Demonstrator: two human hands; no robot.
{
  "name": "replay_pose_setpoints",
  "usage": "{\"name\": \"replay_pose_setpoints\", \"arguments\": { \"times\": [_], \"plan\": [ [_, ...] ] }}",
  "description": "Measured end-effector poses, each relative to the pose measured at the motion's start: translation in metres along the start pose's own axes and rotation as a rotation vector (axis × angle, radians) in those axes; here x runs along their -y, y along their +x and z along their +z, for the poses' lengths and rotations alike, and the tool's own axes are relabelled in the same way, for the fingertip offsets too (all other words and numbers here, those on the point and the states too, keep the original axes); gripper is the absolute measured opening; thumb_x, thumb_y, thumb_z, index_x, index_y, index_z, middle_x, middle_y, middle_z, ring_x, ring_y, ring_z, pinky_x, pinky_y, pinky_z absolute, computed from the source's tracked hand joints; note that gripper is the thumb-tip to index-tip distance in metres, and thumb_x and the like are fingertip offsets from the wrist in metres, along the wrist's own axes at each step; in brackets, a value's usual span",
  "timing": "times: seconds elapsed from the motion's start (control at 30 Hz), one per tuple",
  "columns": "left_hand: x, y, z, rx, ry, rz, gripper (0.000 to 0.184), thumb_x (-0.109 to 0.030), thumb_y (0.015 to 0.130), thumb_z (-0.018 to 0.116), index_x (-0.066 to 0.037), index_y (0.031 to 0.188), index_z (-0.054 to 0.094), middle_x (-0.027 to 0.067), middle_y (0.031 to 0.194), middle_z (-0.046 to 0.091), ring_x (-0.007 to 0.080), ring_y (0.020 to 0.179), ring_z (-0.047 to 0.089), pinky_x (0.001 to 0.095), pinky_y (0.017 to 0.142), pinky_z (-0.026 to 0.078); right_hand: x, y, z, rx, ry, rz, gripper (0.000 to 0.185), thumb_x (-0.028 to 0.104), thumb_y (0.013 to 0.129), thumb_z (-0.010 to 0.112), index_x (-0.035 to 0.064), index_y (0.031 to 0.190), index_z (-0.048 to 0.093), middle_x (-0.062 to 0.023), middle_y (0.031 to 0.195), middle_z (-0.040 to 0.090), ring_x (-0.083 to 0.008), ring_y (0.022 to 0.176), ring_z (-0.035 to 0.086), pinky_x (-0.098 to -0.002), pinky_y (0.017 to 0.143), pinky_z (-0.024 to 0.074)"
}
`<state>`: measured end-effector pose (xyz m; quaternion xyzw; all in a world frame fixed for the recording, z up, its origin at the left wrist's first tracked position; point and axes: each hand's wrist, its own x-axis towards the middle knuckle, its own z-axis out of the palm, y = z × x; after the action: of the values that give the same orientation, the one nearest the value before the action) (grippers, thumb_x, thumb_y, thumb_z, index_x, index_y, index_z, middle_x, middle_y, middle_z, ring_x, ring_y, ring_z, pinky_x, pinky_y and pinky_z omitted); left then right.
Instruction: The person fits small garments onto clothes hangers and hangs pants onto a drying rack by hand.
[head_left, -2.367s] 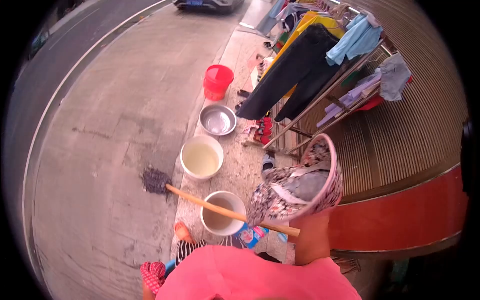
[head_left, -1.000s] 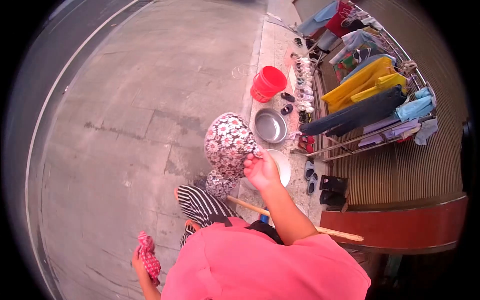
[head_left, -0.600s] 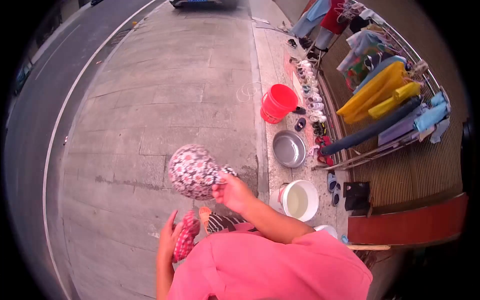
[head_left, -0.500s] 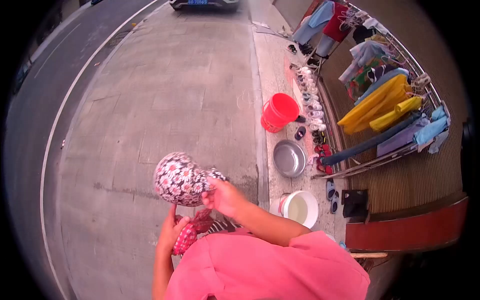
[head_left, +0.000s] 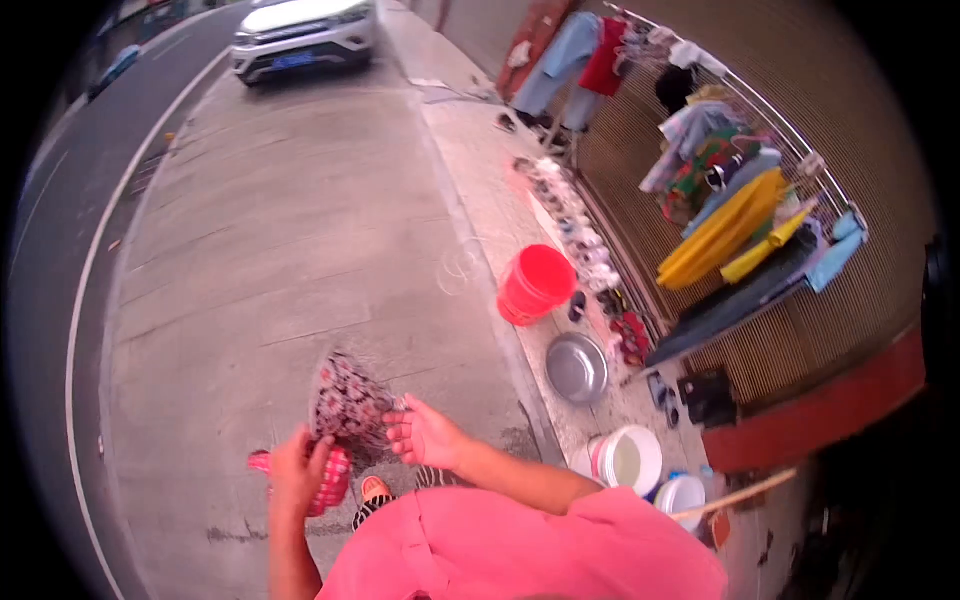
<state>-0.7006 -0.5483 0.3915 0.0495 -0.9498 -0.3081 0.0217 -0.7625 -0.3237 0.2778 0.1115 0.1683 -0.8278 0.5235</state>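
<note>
My left hand is closed around a bunched red-and-white checked cloth. Its fingertips also meet the lower edge of a dark cloth piece with pink and white flowers, which is smeared by motion. At the right side of that floral cloth is my right hand, palm partly turned up and fingers apart. Whether its fingertips touch the cloth I cannot tell. Both hands are in front of my pink shirt, above the pavement.
To the right stand a red bucket, a metal basin and white buckets. Behind them are shoes and a rack of hanging laundry. A white car is at the far end. A sandalled foot shows below.
The view has swung, bringing more of the car into sight. The floral cloth has gone from rounded and puffed to a collapsed cone. My left hand has moved left; my right hand's fingers have spread.
</note>
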Motion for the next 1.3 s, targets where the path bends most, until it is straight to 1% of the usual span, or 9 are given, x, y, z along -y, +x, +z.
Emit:
{"name": "replay_pose_setpoints", "arguments": {
  "times": [0.1,0.2,0.33,0.53,0.73,0.87,0.97,1.2,1.3],
  "plan": [
    [0.003,0.060,-0.037,-0.038,0.034,0.173,0.022,-0.015,0.076,0.064,-0.001,0.073,0.048,0.0187,0.063,0.052,0.0353,0.056,0.049,0.0378,0.051,0.038,0.024,0.015,0.006,-0.033,-0.125,-0.092,0.043,0.042,0.090,0.040,0.0057,0.109,0.050,-0.0064,0.084,0.059,-0.0196,0.067,0.059,-0.0279,0.054,0.0456],
    [0.052,0.046,0.016,-0.031,-0.142,0.132,0.023,-0.016,0.076,0.065,-0.001,0.072,0.047,0.0176,0.063,0.052,0.0347,0.056,0.051,0.0379,0.051,0.039,0.007,0.008,-0.058,-0.302,-0.482,-0.256,0.032,0.032,0.090,0.046,0.0060,0.108,0.050,-0.0065,0.085,0.059,-0.0170,0.068,0.059,-0.0243,0.054,0.0454],
    [0.091,0.091,-0.008,-0.060,-0.025,0.166,0.018,-0.013,0.075,0.064,-0.001,0.077,0.051,0.0172,0.066,0.055,0.0322,0.057,0.052,0.0351,0.053,0.041,0.044,0.078,-0.036,-0.394,-0.692,-0.420,0.029,0.025,0.087,0.052,0.0061,0.109,0.050,-0.0052,0.088,0.058,-0.0130,0.070,0.059,-0.0231,0.055,0.0450],
    [0.119,0.095,0.006,-0.082,-0.316,0.000,0.014,-0.009,0.078,0.063,0.000,0.083,0.055,0.0113,0.065,0.056,0.0119,0.058,0.050,0.0287,0.055,0.042,0.055,0.174,-0.010,-0.233,-1.163,-0.647,0.038,0.018,0.082,0.057,0.0083,0.118,0.046,-0.0047,0.100,0.056,-0.0116,0.078,0.056,-0.0259,0.064,0.0459],
    [0.109,0.109,-0.011,-0.098,-0.505,0.055,0.014,-0.004,0.080,0.060,0.002,0.092,0.057,0.0031,0.076,0.062,0.0060,0.069,0.049,0.0243,0.062,0.044,0.061,0.175,0.057,-0.229,-1.703,-0.880,0.056,0.015,0.070,0.059,0.0104,0.123,0.041,-0.0139,0.115,0.045,-0.0290,0.100,0.051,-0.0363,0.084,0.0424],
    [0.173,0.114,0.022,-0.076,-0.316,0.119,0.016,-0.011,0.076,0.066,0.000,0.080,0.055,0.0120,0.064,0.056,0.0176,0.054,0.051,0.0292,0.053,0.042,0.058,0.198,0.022,-0.369,-1.737,-1.103,0.062,0.009,0.067,0.055,0.0059,0.127,0.036,-0.0162,0.120,0.041,-0.0321,0.111,0.042,-0.0363,0.095,0.0352],
    [0.186,0.148,0.008,0.075,-0.125,0.171,0.015,-0.010,0.074,0.065,0.000,0.080,0.055,0.0116,0.062,0.054,0.0152,0.054,0.049,0.0284,0.054,0.042,0.082,0.223,0.017,-0.310,-1.697,-1.027,0.069,0.005,0.067,0.053,0.0048,0.132,0.030,-0.0166,0.125,0.039,-0.0308,0.118,0.038,-0.0344,0.100,0.0301],
    [0.225,0.274,-0.044,0.152,-0.263,0.467,0.024,-0.015,0.071,0.070,-0.001,0.068,0.050,0.0142,0.056,0.049,0.0266,0.047,0.046,0.0333,0.046,0.037,0.139,0.308,0.049,-0.223,-1.472,-0.788,0.073,0.004,0.068,0.054,0.0069,0.135,0.025,-0.0118,0.119,0.049,-0.0223,0.115,0.043,-0.0354,0.099,0.0292],
    [0.249,0.354,-0.054,0.127,-0.325,0.391,0.020,-0.013,0.072,0.069,0.000,0.072,0.053,0.0122,0.055,0.048,0.0184,0.048,0.047,0.0308,0.048,0.038,0.190,0.351,0.057,-0.332,-1.507,-0.713,0.064,0.008,0.074,0.057,0.0088,0.133,0.032,-0.0069,0.118,0.050,-0.0163,0.113,0.043,-0.0351,0.093,0.0350]
  ]
}}
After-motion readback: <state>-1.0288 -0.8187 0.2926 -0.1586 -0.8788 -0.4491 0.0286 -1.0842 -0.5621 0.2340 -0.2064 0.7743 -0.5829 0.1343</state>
